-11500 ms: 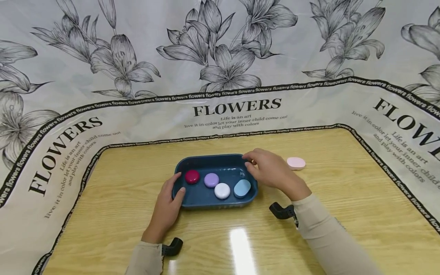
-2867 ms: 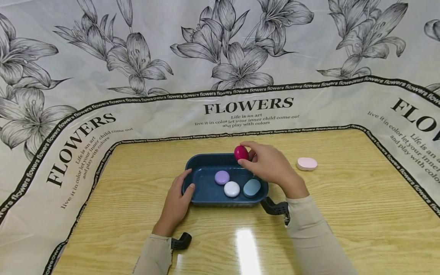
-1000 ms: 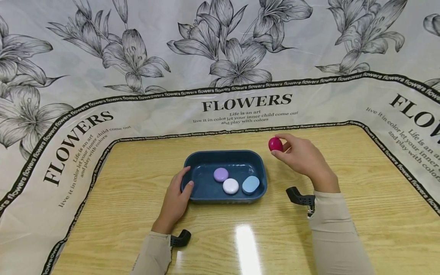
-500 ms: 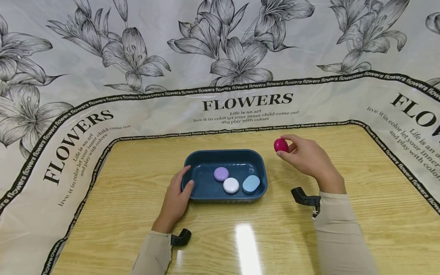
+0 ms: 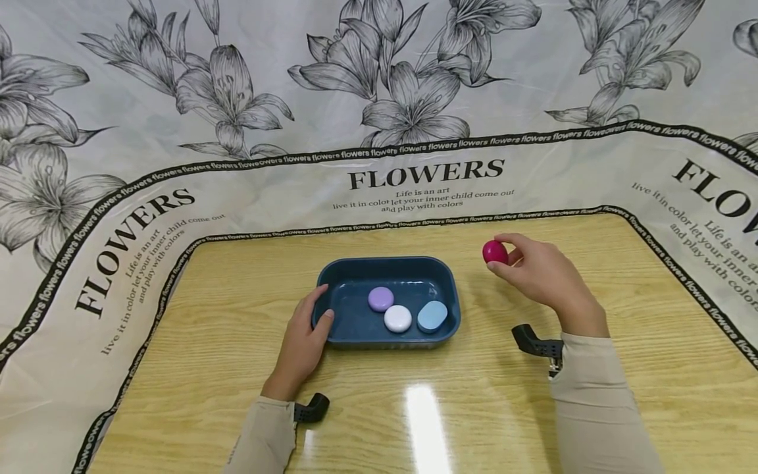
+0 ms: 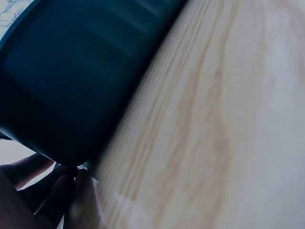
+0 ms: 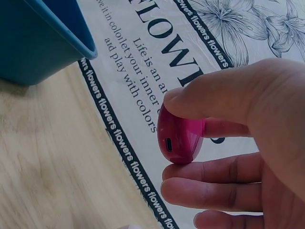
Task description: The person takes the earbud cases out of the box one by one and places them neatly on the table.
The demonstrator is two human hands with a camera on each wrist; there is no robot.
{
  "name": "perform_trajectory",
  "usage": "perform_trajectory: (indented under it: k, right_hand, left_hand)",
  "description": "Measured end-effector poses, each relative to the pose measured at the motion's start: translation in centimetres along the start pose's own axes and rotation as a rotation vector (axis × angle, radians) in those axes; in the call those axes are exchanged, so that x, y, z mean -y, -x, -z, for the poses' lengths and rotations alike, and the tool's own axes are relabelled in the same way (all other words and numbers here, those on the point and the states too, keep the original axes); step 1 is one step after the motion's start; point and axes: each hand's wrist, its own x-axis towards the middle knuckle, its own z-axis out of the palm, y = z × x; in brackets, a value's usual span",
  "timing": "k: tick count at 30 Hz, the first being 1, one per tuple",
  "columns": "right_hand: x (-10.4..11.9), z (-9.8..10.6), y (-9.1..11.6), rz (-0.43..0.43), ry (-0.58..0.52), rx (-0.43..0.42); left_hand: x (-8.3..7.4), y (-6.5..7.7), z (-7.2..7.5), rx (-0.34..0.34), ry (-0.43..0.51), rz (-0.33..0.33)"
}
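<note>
A glossy magenta earbud case (image 5: 495,253), rounded and with a small charging port, is pinched upright between the thumb and fingers of my right hand (image 5: 541,275). It is held above the table, to the right of a dark blue tray (image 5: 355,334). My left hand (image 5: 300,343) grips the tray's left end, with the thumb over the rim. In the left wrist view its fingers (image 6: 55,195) are at the tray's corner. Inside the tray lie a round purple case (image 5: 381,299), a round white case (image 5: 397,318) and an oval light-blue case (image 5: 432,316).
The tray stands on a wood-grain table (image 5: 367,408). A white curtain (image 5: 260,191) printed with flowers borders the table's back and sides. In the right wrist view, the tray's corner (image 7: 52,43) rises at upper left. The pale pink case seen earlier is hidden in the head view.
Earlier the magenta case lay in the tray. My right hand has lifted it out over the rim and carried it right, more slowly of late. The left hand stays on the tray.
</note>
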Motion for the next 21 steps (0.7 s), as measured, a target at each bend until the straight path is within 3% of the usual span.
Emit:
perform_trajectory:
  k: [21]
  right_hand:
    - [-2.1, 0.5, 1.4, -0.002, 0.035, 0.027]
  left_hand:
    - [-0.2, 0.1, 0.0, 0.000, -0.014, 0.000]
